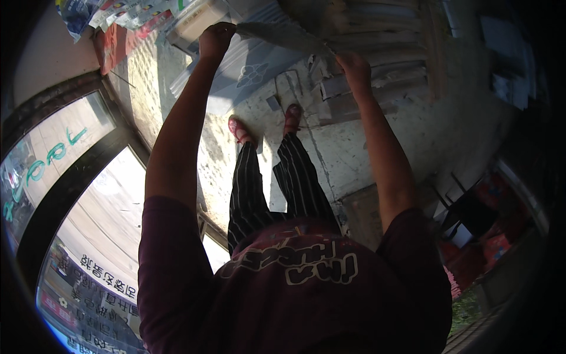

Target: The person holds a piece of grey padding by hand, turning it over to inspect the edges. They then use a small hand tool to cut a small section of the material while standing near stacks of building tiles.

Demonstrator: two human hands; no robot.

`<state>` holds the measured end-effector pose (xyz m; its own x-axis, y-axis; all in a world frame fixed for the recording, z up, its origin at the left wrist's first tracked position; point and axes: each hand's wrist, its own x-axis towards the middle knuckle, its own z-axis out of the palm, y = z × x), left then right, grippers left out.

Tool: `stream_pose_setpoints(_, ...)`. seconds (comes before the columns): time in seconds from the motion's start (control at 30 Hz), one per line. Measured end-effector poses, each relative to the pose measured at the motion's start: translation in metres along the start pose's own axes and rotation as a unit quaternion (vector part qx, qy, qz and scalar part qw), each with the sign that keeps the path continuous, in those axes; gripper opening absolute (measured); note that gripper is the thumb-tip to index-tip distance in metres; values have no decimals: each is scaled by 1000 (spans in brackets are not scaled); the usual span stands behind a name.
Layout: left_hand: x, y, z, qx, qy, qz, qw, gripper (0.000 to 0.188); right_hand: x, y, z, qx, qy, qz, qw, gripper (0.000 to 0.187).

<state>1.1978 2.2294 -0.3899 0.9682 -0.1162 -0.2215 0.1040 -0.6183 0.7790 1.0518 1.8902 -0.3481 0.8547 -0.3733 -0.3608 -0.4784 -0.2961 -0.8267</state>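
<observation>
I see my left hand point(216, 36) closed on the left end of a long grey sheet point(277, 34), fingers curled over its edge, and my right hand point(354, 66) pinching the sheet's right end, so the sheet spans between both hands, held out ahead of me above the floor. Just beyond the sheet sits a stack of flat pale boards point(377, 41), with more pale panels point(247, 71) spread directly beneath the sheet, one bearing a flower pattern. Below the sheet, nearer to me, my two feet in red sandals point(242, 131) stand on a worn, speckled concrete floor point(354, 147). Left of the sheet, a dark-framed glass door point(88, 177) lets in bright daylight. Far right of the sheet, red packages point(495, 242) lie in shadow.
</observation>
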Motion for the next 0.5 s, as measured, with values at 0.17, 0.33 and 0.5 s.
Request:
stream_pose_setpoints(0.17, 16, -46, -19, -42, 47, 9, 998, 23, 34, -1, 38, 71, 21, -11, 997, 21)
stream_pose_setpoints(0.33, -12, -139, -39, -117, 74, -88, 986, 21, 63, 50, 118, 78, -19, -24, 996, 21)
stream_pose_setpoints(0.5, -84, -218, -65, -33, 107, -220, 969, 20, 33, 51, 214, -62, -87, -13, 994, 17)
